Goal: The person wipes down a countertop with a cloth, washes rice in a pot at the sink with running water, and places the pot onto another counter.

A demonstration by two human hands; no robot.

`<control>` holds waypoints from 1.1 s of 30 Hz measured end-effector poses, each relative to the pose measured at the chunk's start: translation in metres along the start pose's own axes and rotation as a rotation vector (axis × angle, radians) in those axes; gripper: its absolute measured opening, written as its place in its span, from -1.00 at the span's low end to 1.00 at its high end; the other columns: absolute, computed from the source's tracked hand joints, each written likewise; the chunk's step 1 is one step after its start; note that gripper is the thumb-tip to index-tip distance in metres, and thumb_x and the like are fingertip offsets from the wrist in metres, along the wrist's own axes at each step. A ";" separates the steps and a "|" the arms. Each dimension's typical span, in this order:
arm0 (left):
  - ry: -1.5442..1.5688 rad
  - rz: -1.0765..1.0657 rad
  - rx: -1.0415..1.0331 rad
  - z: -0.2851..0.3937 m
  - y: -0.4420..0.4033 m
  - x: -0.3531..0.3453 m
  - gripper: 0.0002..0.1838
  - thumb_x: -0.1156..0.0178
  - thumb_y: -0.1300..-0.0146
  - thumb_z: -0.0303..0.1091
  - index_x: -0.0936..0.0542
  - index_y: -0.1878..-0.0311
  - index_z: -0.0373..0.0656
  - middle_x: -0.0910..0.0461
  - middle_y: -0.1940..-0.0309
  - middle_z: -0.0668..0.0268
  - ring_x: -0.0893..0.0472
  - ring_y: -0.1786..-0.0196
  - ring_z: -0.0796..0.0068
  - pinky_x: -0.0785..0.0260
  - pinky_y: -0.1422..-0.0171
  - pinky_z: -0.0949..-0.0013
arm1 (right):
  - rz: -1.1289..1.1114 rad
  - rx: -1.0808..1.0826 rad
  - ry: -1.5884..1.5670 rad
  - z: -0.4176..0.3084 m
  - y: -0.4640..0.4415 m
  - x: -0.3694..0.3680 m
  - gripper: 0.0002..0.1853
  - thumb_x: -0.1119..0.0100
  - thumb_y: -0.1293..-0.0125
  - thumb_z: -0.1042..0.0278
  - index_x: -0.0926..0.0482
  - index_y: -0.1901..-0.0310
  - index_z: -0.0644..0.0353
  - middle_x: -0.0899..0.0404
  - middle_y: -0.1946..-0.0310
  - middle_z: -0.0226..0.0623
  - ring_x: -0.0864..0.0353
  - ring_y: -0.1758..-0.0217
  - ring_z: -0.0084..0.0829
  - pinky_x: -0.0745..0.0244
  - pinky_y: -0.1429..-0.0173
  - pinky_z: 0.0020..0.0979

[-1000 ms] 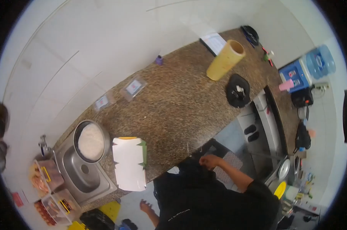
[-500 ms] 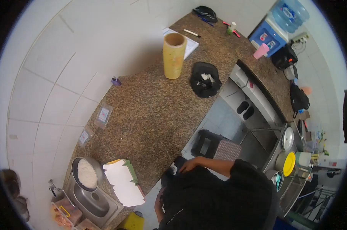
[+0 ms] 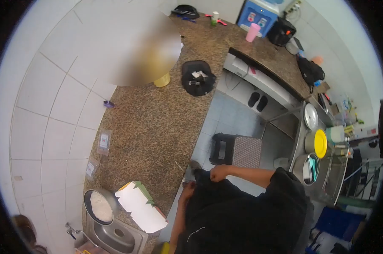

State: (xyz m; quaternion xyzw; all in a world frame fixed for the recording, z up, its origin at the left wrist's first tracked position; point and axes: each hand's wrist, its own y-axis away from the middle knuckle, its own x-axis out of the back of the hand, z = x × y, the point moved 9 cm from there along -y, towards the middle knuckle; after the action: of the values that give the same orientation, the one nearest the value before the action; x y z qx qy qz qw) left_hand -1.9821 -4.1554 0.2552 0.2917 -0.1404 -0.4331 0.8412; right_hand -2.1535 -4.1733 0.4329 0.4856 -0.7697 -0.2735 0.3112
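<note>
My right hand (image 3: 219,172) is closed like a fist against the dark clothing (image 3: 242,207) at my waist; whether it grips cloth or something small is hidden. Lower and to the left, my left hand (image 3: 189,189) rests against the clothing near the counter edge, its fingers small and partly hidden. A dark shoe (image 3: 194,165) shows just beyond the hands. The speckled brown counter (image 3: 145,127) runs alongside. On it, nearest my left hand, lies a white folded carton (image 3: 140,208) with green edges.
A metal bowl of white powder (image 3: 100,206) stands by the sink (image 3: 111,239). A black cap (image 3: 198,78) and partly blurred yellow cylinder (image 3: 162,80) sit farther along. A step stool (image 3: 247,152) occupies the floor. Pots (image 3: 316,144) line the right-hand counter.
The view has turned, shifting the far counter left. My right hand has gone from stretched fingers low on the clothing to a fist. My left hand has come up beside it.
</note>
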 end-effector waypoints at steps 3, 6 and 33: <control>0.032 -0.018 0.070 0.054 0.020 -0.002 -0.54 -0.04 -0.26 -0.28 -0.38 -0.22 -0.21 -0.56 0.02 0.14 -0.54 -0.01 0.34 -0.34 -0.11 0.37 | 0.409 0.298 -0.076 -0.034 0.010 0.003 -0.81 -0.07 -0.09 0.38 -0.58 0.28 0.23 -0.55 0.53 -0.16 -0.56 0.44 -0.25 -0.43 0.25 -0.21; 0.057 -0.131 0.098 0.055 0.029 -0.017 -0.55 -0.03 -0.22 -0.33 -0.42 -0.18 -0.28 -0.56 0.03 0.17 -0.53 0.00 0.35 -0.33 -0.11 0.39 | 0.396 0.305 -0.220 -0.054 0.027 -0.017 -0.81 -0.06 -0.06 0.43 -0.57 0.29 0.25 -0.58 0.45 -0.10 -0.58 0.29 -0.17 -0.42 0.14 -0.22; -0.089 -0.498 0.059 0.072 0.082 -0.085 -0.66 -0.02 -0.13 -0.36 -0.60 0.07 -0.29 -0.59 0.28 0.33 -0.49 0.25 0.47 -0.31 0.11 0.44 | 1.093 -0.188 0.453 -0.076 0.102 -0.162 -0.86 -0.09 -0.05 0.32 -0.55 0.34 0.10 -0.60 0.50 -0.22 -0.64 0.44 -0.16 -0.48 0.43 -0.17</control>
State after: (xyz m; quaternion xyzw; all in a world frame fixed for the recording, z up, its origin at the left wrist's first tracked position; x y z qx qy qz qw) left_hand -2.0141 -4.0755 0.3640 0.3223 -0.1136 -0.6350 0.6928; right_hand -2.1016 -3.9950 0.5218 0.0360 -0.7951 -0.0304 0.6047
